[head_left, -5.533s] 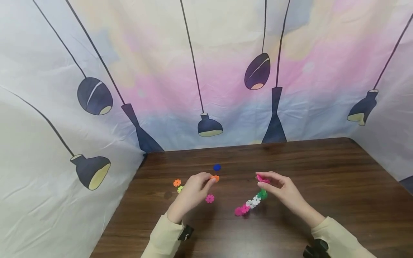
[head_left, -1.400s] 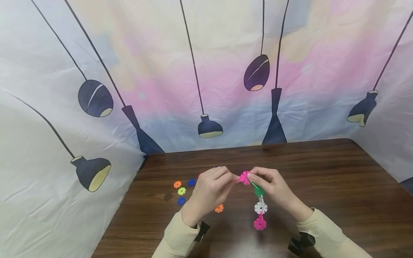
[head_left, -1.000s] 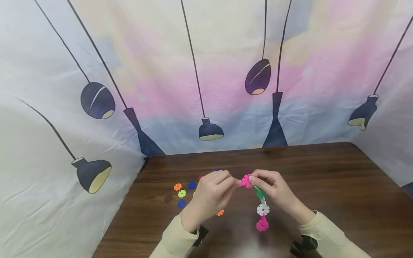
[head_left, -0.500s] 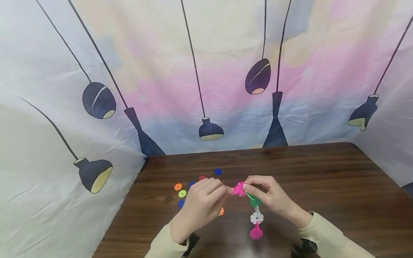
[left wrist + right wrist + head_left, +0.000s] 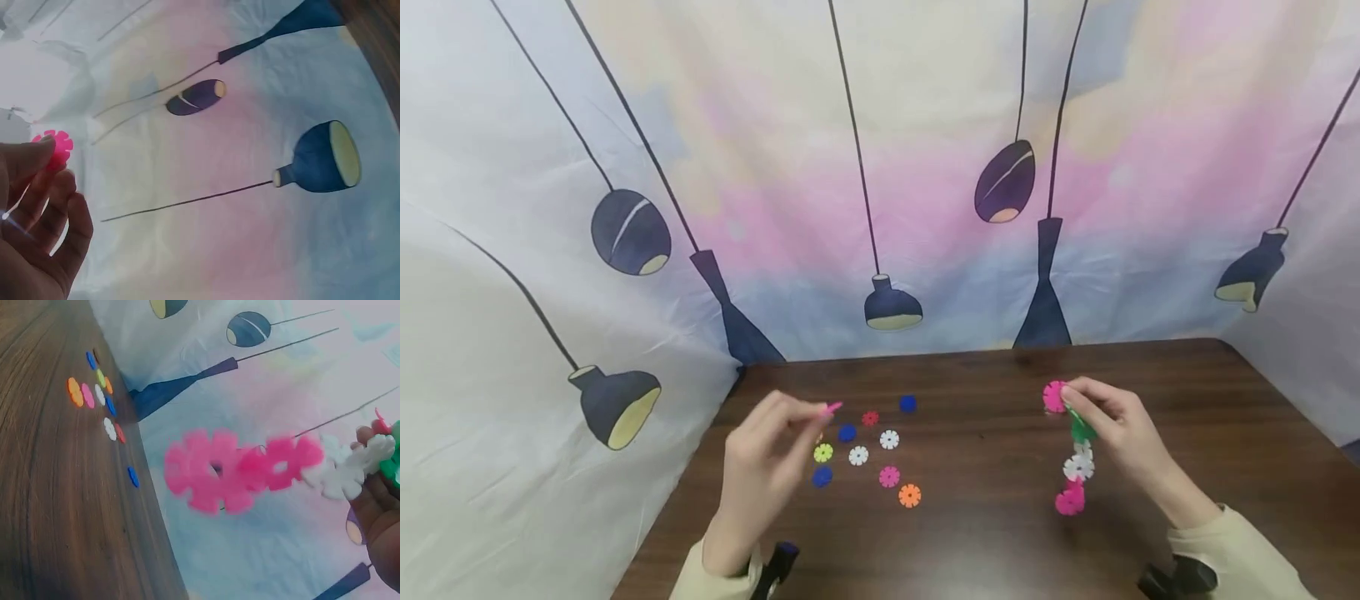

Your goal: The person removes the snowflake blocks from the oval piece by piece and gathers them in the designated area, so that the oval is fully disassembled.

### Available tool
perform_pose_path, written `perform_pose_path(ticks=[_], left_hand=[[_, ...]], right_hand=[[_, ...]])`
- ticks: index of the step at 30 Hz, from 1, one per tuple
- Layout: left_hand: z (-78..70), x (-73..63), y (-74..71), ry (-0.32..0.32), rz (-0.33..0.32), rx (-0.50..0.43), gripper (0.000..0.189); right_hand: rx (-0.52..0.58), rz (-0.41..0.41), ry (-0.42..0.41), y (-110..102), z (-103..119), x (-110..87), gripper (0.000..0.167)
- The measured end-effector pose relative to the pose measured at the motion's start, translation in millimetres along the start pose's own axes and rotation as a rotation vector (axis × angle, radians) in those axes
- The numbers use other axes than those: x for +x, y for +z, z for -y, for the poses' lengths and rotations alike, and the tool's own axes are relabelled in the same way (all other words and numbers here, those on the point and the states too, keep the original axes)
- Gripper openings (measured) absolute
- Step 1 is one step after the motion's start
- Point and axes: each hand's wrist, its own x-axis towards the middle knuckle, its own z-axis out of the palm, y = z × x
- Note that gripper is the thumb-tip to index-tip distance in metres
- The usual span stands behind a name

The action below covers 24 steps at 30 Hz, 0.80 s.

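Note:
On the left in the head view, my left hand pinches a single pink snowflake disc between thumb and fingertips, held above the table. My right hand pinches the upper end of a chain of interlocked snowflake discs, around a pink disc and a green disc. Below them hang white discs and, lowest, pink discs. In the right wrist view the chain's pink end is blurred. The two hands are well apart, and fingers partly cover the green disc.
Loose discs lie on the brown table between the hands: orange, pink, white, red, blue and yellow-green among them. A printed curtain stands behind the table.
My hands, close together at the chain's upper pink disc half a second ago, have separated. The left moved left with a pink disc; the right moved right and up with the chain.

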Motion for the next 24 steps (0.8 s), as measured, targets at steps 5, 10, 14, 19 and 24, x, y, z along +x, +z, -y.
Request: perform_pose_path(ticks=[5, 10, 14, 19, 24], left_hand=[[12.8, 2.4, 18.3, -0.135, 0.059, -0.057, 0.027], [23.4, -9.1, 55.8, -0.283, 0.221, -0.137, 0.017], [34.5, -17.9, 83.3, -0.422, 0.373, -0.134, 0.014], [48.9, -23.6, 113.9, -0.521, 0.576, -0.106, 0.016], [65.1, -28.3, 137.8, -0.547, 0.717, -0.085, 0.013]], right_hand=[[0.006, 0.078, 0.045, 3, 4, 8.3, 0.017], [0.075, 0.095, 0.098, 14, 1, 1.5, 0.018], [0.082, 0.075, 0.141, 17, -2, -1.5, 0.018], [0.095, 0.054, 0.17, 19, -1, -0.1, 0.019], [0.106, 0.044, 0.159, 20, -1, -0.1, 0.019]])
